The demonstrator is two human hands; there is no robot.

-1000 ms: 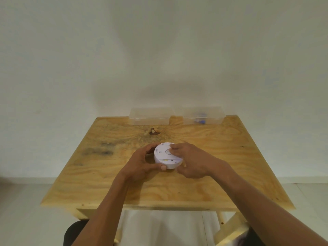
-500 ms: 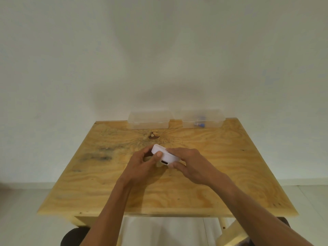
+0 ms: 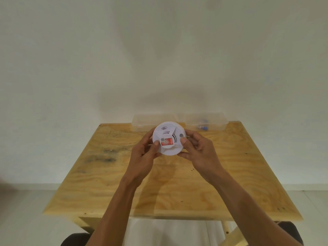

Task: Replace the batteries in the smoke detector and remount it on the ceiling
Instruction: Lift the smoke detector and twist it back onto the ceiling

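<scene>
Both hands share one grip on the smoke detector (image 3: 168, 138), which is lifted clear of the desk (image 3: 124, 183) and tipped so its front face looks back at the person. The left hand (image 3: 143, 157) closes on the left edge, its thumb lying on the face just beside a red label (image 3: 166, 141) with a small grey square at its corner. The right hand (image 3: 200, 153) closes on the right edge, thumb resting near a small grey button (image 3: 181, 135), with the other fingers curled behind the rim, mostly out of sight. So neither hand is free; each is wrapped narrowly round the round white body. From where I stand the face shows slotted vents and a raised star of ribs, but I cannot see the back, so whether a battery cover is on or off I cannot say. Directly under the grip lies bare wood. Beyond the grip, at the far edge against the wall (image 3: 159, 59), sit two clear plastic boxes: the left box (image 3: 143, 124) looks empty, the right box (image 3: 205, 122) holds something small and blue, too blurred to name. The risk I would watch is the smooth round case slipping as it is turned, since only fingertips and thumbs pinch its rim; a drop onto the hard desk could crack it. A thumb pressing that button might also set off the alarm, and forcing the case the wrong way could snap a catch.
</scene>
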